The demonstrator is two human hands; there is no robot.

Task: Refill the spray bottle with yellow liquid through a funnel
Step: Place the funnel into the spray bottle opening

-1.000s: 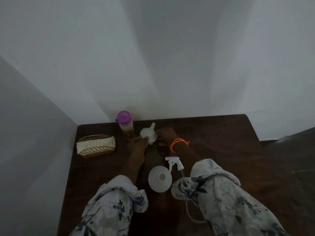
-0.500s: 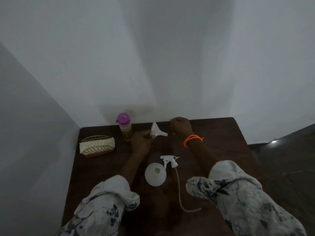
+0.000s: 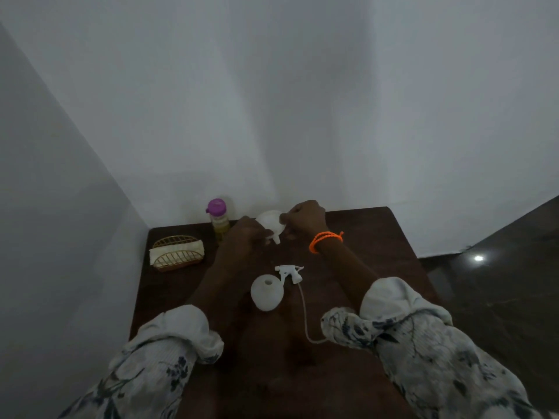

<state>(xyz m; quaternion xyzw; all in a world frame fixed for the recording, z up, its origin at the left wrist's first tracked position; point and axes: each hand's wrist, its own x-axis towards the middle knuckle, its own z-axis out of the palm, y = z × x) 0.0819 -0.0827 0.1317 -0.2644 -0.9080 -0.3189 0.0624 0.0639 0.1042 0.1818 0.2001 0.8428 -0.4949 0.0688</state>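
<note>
A small white funnel [image 3: 271, 225] is held above the back of the dark wooden table [image 3: 378, 243], spout pointing down. My left hand [image 3: 243, 234] grips it from the left near the spout. My right hand [image 3: 304, 217], with an orange band on the wrist, pinches its rim from the right. The white spray bottle [image 3: 266, 292] stands open-necked in the middle of the table. Its white trigger head [image 3: 289, 272] lies beside it, with the thin tube trailing toward me. A bottle of yellow liquid [image 3: 219, 220] with a purple cap stands at the back left.
A wicker holder with white napkins [image 3: 177, 253] sits at the table's left side. White walls close in behind and to the left. Dark floor lies to the right of the table.
The funnel has been turned from lying sideways to spout-down. My right hand came back onto its rim, and both hands now hold it.
</note>
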